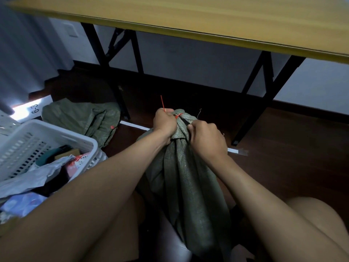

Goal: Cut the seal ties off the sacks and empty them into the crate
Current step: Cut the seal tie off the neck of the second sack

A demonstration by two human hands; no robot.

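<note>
A green woven sack point(188, 178) stands between my knees, its neck bunched and bound by a red seal tie point(178, 115). My left hand point(164, 122) grips the neck just below the tie, and the tie's thin red tail sticks up above the fist. My right hand point(205, 139) is curled round a dark cutting tool point(186, 121) whose tip reaches the tie. A white slatted crate point(37, 137) holding several parcels and plastic mailers sits to the left.
A flattened green sack point(83, 118) with a red tie lies on the dark floor beyond the crate. A wooden folding table point(207, 21) with black legs spans the top. White tape strips mark the floor. A curtain hangs at far left.
</note>
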